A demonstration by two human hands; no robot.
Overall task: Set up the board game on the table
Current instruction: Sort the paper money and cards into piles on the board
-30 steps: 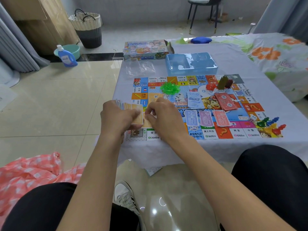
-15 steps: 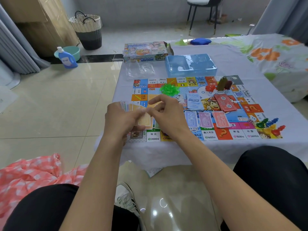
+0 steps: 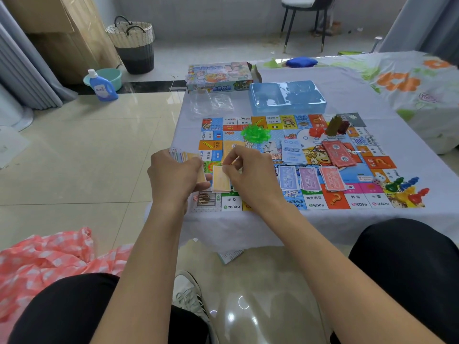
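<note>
The colourful game board (image 3: 320, 202) lies flat on the white-covered table (image 3: 360, 95). My left hand (image 3: 173, 177) grips a fanned stack of play money (image 3: 179, 155) above the board's near left corner. My right hand (image 3: 250, 172) pinches one orange note (image 3: 220, 182) beside the stack. Purple, pink and red money piles (image 3: 309, 178) lie in a row on the board. Blue cards (image 3: 293, 150) and red cards (image 3: 339, 153) sit mid-board. A heap of green houses (image 3: 255, 133), red houses (image 3: 316, 132), pawns (image 3: 407, 186) and dice (image 3: 378, 180) also rest on it.
The game box (image 3: 219, 76), a blue plastic insert tray (image 3: 286, 96) and clear plastic bags (image 3: 211, 104) lie behind the board. A detergent bottle (image 3: 101, 86), a basin and a woven basket (image 3: 133, 45) stand on the floor at left. A chair stands far back.
My right hand has drawn an orange note out of the stack and lowered it toward the board's near left part. My left hand still holds the stack in about the same place.
</note>
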